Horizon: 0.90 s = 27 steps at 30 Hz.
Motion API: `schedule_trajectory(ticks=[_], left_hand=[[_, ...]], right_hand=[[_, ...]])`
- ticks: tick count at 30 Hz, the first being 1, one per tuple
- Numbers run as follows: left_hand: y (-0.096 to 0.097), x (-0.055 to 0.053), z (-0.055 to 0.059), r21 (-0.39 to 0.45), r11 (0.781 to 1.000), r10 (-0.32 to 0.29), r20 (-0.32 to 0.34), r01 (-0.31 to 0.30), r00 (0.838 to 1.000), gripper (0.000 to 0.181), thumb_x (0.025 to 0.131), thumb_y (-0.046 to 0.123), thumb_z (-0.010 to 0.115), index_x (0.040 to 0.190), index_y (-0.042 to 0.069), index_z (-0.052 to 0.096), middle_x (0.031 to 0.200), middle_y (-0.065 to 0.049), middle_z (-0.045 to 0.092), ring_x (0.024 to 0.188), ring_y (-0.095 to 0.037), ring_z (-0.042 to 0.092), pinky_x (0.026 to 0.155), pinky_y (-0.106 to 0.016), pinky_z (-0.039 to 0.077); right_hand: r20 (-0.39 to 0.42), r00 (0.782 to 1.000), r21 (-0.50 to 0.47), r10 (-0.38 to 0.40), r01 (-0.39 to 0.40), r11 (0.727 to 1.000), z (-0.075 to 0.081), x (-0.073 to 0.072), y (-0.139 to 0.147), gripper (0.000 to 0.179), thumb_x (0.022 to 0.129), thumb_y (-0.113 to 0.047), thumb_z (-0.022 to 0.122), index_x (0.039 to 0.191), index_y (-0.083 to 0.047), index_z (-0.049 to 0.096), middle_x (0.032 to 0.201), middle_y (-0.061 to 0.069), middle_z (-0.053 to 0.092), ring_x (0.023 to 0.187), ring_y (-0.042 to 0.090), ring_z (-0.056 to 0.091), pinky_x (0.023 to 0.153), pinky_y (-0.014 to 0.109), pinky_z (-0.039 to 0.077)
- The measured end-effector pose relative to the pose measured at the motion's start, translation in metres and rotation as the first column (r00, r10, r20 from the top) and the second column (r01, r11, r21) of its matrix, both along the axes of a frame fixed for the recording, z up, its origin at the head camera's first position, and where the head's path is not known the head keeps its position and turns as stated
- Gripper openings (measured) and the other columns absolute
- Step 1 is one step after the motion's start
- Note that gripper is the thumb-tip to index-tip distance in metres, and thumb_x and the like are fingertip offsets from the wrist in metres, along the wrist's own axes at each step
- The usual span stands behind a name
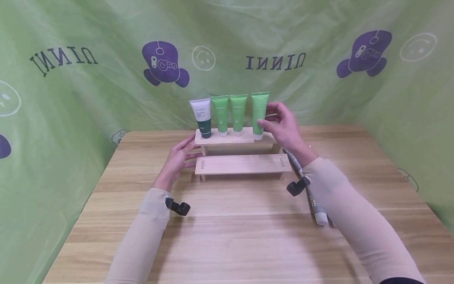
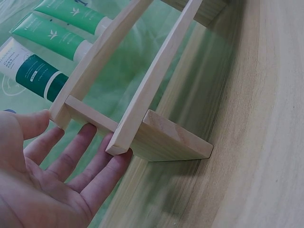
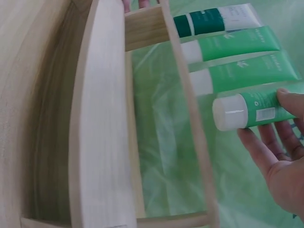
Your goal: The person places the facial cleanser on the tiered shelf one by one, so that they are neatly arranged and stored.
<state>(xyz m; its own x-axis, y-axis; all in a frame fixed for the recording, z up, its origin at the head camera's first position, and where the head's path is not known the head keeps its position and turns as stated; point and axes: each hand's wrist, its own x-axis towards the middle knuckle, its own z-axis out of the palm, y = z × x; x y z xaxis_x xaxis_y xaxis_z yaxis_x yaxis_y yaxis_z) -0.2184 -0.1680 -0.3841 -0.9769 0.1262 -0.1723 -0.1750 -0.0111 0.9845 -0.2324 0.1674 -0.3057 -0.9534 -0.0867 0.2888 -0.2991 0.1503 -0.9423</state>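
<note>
A two-tier wooden stand [image 1: 243,165] is on the table. On its upper tier a white and dark green tube [image 1: 203,116] and two light green tubes [image 1: 220,115] stand upright on their caps in a row. My right hand [image 1: 286,128] pinches another light green tube [image 3: 259,110] between thumb and fingers. That tube is cap-down over the right part of the upper tier; its back label with a barcode shows in the right wrist view. At the stand's left end, my left hand [image 2: 52,178] touches the wood with extended fingers.
A long grey tube [image 1: 315,205] with a white cap lies right of the stand; my right forearm partly covers what lies beside it. The wooden table [image 1: 220,244] meets a green printed cloth [image 1: 227,23] at the back and sides.
</note>
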Motion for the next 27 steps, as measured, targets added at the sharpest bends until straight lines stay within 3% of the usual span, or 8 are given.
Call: schedule_trajectory(ticks=[8,16,27], left_hand=[[0.001,0.001,0.000,0.014,1.000,-0.011,-0.001,0.011,1.000,0.051,0.107,0.033,0.050,0.156,0.026,0.039,0.147,-0.020,0.049,0.128,-0.043,0.054,0.100,-0.057,0.049],[0.001,0.002,0.001,0.012,1.000,-0.005,-0.002,0.005,1.000,0.051,0.107,0.033,0.049,0.156,0.026,0.038,0.147,-0.020,0.049,0.128,-0.043,0.054,0.100,-0.056,0.049],[0.001,0.001,0.000,0.001,1.000,0.002,-0.007,-0.002,1.000,0.051,0.107,0.034,0.050,0.156,0.027,0.039,0.146,-0.019,0.051,0.127,-0.040,0.056,0.099,-0.055,0.050]], right_hand=[[-0.041,0.998,0.013,-0.048,0.048,0.999,-0.012,-0.009,-0.005,0.052,0.088,0.004,0.073,0.134,0.000,0.050,0.126,0.014,0.059,0.112,0.028,0.060,0.100,0.033,0.050],[-0.080,0.996,-0.006,-0.039,0.039,0.999,-0.017,-0.014,-0.008,0.052,0.087,0.006,0.073,0.134,0.003,0.049,0.130,0.015,0.057,0.115,0.027,0.059,0.103,0.032,0.048],[-0.020,0.999,0.017,-0.044,0.045,0.999,-0.015,-0.015,-0.008,0.054,0.089,0.001,0.073,0.137,-0.002,0.049,0.129,0.013,0.058,0.118,0.025,0.058,0.105,0.032,0.046]])
